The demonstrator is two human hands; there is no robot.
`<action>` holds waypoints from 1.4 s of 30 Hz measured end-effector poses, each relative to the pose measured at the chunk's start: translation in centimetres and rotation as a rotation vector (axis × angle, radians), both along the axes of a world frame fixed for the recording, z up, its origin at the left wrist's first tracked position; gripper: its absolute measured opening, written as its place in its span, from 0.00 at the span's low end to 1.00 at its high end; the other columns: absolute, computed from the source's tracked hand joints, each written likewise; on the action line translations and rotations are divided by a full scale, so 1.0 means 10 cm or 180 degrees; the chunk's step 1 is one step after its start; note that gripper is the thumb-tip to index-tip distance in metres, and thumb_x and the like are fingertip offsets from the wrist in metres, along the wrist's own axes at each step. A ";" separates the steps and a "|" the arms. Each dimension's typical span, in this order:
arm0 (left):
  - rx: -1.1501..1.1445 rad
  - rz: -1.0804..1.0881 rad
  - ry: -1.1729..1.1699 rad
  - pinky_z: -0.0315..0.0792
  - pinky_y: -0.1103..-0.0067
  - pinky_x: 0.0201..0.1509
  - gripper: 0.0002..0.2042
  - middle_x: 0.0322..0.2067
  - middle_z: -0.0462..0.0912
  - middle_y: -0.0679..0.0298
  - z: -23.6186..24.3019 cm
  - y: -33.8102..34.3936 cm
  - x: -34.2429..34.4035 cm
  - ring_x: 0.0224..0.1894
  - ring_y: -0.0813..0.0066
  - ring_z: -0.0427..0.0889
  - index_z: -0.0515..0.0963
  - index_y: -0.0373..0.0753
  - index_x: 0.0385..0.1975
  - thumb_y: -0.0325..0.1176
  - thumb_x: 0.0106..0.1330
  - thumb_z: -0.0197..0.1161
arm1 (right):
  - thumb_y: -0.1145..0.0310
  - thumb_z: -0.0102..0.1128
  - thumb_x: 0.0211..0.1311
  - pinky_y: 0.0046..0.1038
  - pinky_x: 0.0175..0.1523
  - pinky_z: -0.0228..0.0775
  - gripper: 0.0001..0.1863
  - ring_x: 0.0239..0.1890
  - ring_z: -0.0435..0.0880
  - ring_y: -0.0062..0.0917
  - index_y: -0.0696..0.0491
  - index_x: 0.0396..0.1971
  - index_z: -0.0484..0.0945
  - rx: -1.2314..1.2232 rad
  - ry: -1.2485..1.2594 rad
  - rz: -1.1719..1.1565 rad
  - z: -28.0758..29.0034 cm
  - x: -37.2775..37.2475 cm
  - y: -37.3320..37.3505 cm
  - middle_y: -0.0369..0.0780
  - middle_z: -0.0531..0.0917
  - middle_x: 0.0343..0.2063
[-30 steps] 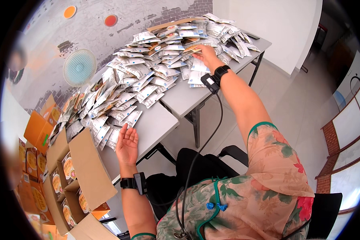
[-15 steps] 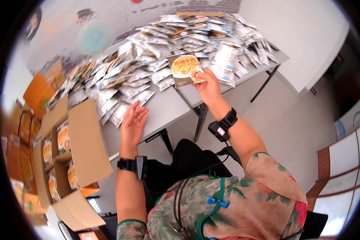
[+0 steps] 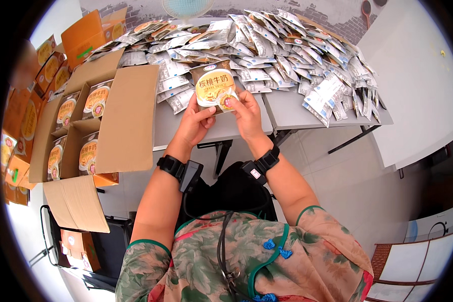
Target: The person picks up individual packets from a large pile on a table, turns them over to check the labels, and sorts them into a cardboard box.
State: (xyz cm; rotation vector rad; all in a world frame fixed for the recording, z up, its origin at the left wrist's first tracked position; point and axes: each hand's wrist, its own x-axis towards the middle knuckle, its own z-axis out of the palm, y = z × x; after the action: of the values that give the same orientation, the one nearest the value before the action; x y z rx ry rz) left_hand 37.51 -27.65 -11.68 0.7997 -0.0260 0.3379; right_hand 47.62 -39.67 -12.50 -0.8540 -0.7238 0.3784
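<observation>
Left hand: here it is, the left hand (image 3: 194, 126), partly closed, thumb pressed on the near left corner of the pouch, the other fingers curled beneath or behind, mostly hidden.
Right hand: and the right hand (image 3: 247, 116) matches it, half closed, thumb on the near right corner, fingers round that edge.
Pouch: a flat printed pouch (image 3: 211, 80), brown with a yellow-and-white round panel, gripped by both hands, front face toward the wearer, just in front of the heap; whether its far edge touches the heap, I can't tell.
Heap: what a spread, a heap of silver-white pouches (image 3: 267, 50), overlapping right across both tables.
Tables: two grey tables (image 3: 231, 130), near edges showing below the heap.
Carton: left of the hands, an open cardboard carton (image 3: 126, 118), flaps out, four compartments, a printed pack (image 3: 96, 99) upright in each.
Wrists: black straps on both, a small device on each.
Far left: orange boxes (image 3: 30, 118), stacked beside the carton.
Back: a pale mesh fan (image 3: 186, 6), cut off by the top edge.
</observation>
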 end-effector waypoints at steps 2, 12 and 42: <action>-0.0004 0.0092 -0.0045 0.59 0.88 0.23 0.27 0.42 0.73 0.69 -0.07 0.03 0.02 0.26 0.85 0.66 0.60 0.47 0.56 0.19 0.56 0.57 | 0.67 0.54 0.61 0.18 0.33 0.66 0.06 0.31 0.73 0.14 0.53 0.29 0.70 -0.0126 -0.0054 -0.0274 -0.02 -0.04 0.02 0.33 0.76 0.33; -0.0209 0.0000 -0.0064 0.57 0.87 0.23 0.26 0.38 0.72 0.69 -0.07 0.04 0.00 0.21 0.85 0.60 0.62 0.44 0.53 0.17 0.54 0.55 | 0.57 0.49 0.65 0.12 0.20 0.50 0.17 0.17 0.59 0.06 0.56 0.42 0.73 -0.0729 0.0129 -0.0416 0.01 -0.12 -0.04 0.27 0.71 0.21; 0.0002 -0.0076 0.0090 0.64 0.88 0.28 0.27 0.41 0.73 0.71 -0.06 0.02 0.02 0.30 0.87 0.69 0.62 0.43 0.57 0.17 0.56 0.57 | 0.57 0.43 0.68 0.11 0.20 0.45 0.21 0.16 0.54 0.05 0.57 0.50 0.71 -0.0523 0.0154 -0.0395 -0.03 -0.12 -0.09 0.25 0.69 0.21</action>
State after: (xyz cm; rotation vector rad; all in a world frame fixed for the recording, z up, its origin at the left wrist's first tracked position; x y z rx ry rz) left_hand 37.68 -27.41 -12.28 0.8042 -0.0090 0.3041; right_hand 46.39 -40.57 -12.82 -1.0363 -0.5974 0.3496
